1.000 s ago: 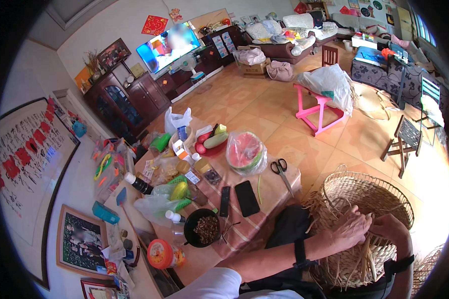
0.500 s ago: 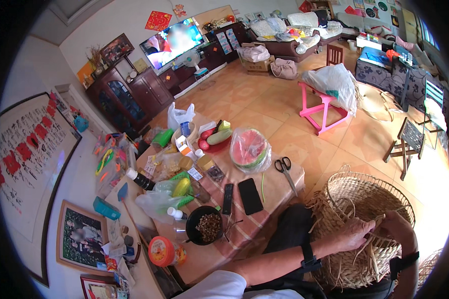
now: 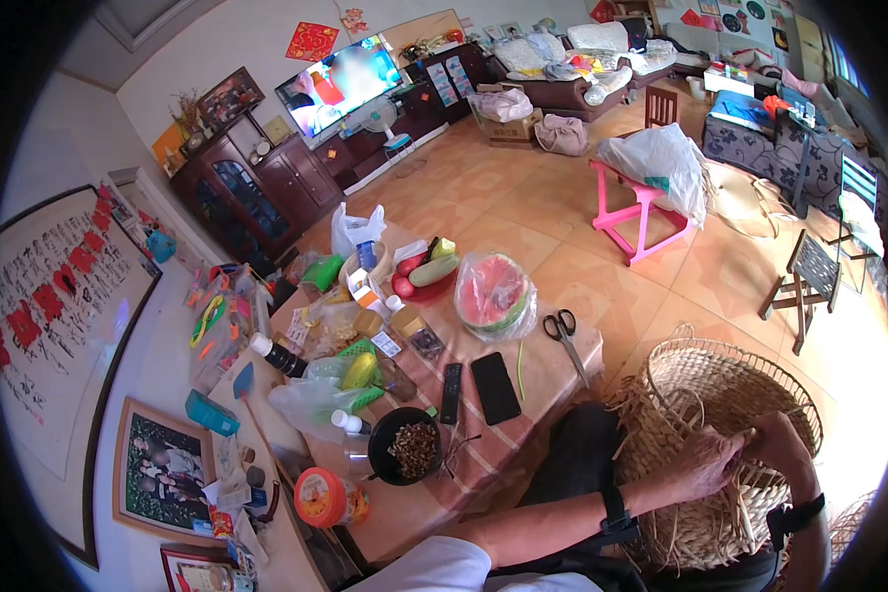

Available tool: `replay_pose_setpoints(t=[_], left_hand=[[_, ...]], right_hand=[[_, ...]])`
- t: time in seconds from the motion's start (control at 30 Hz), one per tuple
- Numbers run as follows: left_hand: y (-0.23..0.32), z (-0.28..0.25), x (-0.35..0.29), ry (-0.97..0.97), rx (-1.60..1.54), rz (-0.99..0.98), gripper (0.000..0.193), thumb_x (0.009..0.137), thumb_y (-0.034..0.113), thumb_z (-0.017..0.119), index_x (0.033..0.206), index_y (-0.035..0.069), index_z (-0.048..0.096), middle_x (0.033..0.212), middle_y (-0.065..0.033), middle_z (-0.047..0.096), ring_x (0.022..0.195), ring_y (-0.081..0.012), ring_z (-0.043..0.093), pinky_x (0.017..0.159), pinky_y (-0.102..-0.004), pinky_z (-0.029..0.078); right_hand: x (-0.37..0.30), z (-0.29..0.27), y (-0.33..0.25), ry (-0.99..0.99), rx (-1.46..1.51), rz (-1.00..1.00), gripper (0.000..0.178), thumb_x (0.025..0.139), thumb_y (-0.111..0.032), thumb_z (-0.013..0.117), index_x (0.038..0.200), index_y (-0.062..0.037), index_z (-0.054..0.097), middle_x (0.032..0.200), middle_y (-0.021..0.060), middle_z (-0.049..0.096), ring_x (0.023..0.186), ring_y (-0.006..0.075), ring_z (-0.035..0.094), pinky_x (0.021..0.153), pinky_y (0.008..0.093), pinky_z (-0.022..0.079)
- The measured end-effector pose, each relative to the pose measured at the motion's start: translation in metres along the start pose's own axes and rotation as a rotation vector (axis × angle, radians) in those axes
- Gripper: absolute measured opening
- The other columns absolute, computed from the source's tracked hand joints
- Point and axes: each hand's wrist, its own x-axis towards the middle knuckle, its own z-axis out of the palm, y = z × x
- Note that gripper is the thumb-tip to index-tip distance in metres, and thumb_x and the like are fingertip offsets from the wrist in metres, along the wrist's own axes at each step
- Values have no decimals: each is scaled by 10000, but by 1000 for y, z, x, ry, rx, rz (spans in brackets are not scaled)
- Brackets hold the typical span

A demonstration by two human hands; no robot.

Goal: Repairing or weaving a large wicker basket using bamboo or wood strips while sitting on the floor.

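Note:
A big woven straw basket (image 3: 666, 444) with a wire-like rim stands at my lap, tilted so that its inside shows. Loose straw ends hang from its wall. My left hand (image 3: 705, 464) is closed at the near side of the rim, its fingers pinching a straw strand. Right beside it, my right hand (image 3: 777, 446) bends down over the rim, fingers closed at the same strand. The fingertips of both hands nearly meet, and part of the strand is hidden between them. Each wrist has a black band.
Left of the basket, a cloth-covered table (image 3: 553, 395) carries scissors (image 3: 564, 345), a phone (image 3: 494, 388), a remote (image 3: 451, 393), a wrapped watermelon half (image 3: 493, 291) and a black pan (image 3: 405, 447) of small brown pieces. Beyond are a pink stool (image 3: 641, 222) and a folding stool (image 3: 804, 286).
Both hands stay at the basket rim and shift only slightly. My left hand has turned a little, with its fingers now more tucked in against the strand.

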Motion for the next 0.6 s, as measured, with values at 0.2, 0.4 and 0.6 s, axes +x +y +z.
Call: replay_pose_setpoints(t=[0.2,0.4,0.6], left_hand=[[10,-7,0,51,-58,9,370,814,109,707,1122,38,514,823,-191,619,844,-401,616,825,-492,439],[-8,4,-2,16,-2,27,469,808,81,701,1244,37,533,829,-178,633,853,-392,627,839,-485,449],[2,-3,0,69,-76,47,541,773,45,700,1286,44,529,835,-171,641,873,-378,641,859,-470,454]], right_hand=[[1,-15,-12,-44,47,96,252,638,-149,864,722,19,696,632,198,607,558,294,632,553,390,490],[13,-5,-22,81,-126,-171,215,638,-65,856,776,27,719,667,181,658,603,264,685,556,371,528],[16,-19,-17,-28,-163,-229,164,698,-29,818,786,56,708,651,196,663,581,242,705,520,374,543]])
